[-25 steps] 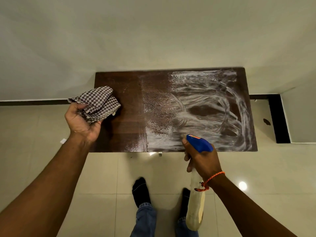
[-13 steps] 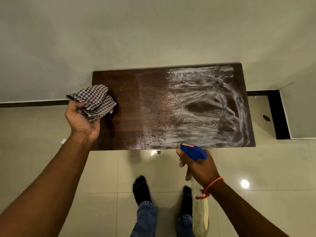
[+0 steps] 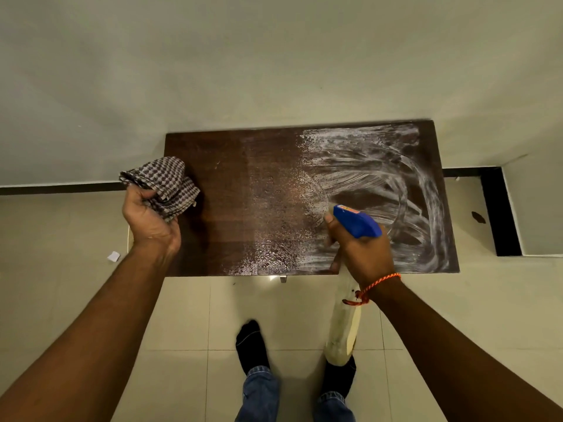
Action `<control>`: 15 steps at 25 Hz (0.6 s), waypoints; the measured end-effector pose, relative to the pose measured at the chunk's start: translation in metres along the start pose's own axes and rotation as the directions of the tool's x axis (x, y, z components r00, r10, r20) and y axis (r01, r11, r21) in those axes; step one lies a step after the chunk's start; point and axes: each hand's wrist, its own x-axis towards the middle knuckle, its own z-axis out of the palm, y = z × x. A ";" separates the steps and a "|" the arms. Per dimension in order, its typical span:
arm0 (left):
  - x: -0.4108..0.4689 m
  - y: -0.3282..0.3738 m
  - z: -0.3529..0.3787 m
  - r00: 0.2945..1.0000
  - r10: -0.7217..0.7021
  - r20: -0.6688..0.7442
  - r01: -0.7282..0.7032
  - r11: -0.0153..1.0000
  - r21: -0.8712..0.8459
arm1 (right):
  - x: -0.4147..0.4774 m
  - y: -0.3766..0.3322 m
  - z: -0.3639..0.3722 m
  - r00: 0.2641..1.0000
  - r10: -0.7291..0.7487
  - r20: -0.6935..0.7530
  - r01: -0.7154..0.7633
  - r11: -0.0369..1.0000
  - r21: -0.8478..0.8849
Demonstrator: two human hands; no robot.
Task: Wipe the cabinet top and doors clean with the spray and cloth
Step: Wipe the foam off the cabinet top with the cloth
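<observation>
The dark wooden cabinet top [image 3: 231, 178] lies below me against the wall. Its right half is smeared with white streaks, its middle is speckled with spray droplets, and its left part looks dry. My left hand [image 3: 149, 220] holds a bunched checkered cloth [image 3: 166, 185] over the top's left edge. My right hand [image 3: 362, 251] grips a spray bottle by its neck; the blue spray head [image 3: 356, 220] points left over the top, and the pale bottle body [image 3: 342, 324] hangs down in front of the cabinet. The cabinet doors are hidden under the top.
A pale wall rises behind the cabinet, with a dark skirting strip [image 3: 61, 188] at its foot. Beige floor tiles surround it. My feet in black socks [image 3: 251, 345] stand just in front. A small white scrap [image 3: 113, 256] lies on the floor at the left. A wall corner [image 3: 536, 208] juts out at right.
My right hand has moved the spray bottle forward and up from the front edge to over the cabinet top. More droplets cover the middle. The left hand with the cloth has stayed in place.
</observation>
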 end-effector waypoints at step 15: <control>0.051 -0.052 0.027 0.973 0.058 0.223 -0.208 -0.199 0.958 | -0.003 0.018 0.006 0.998 0.041 0.050 -0.044 0.998 0.042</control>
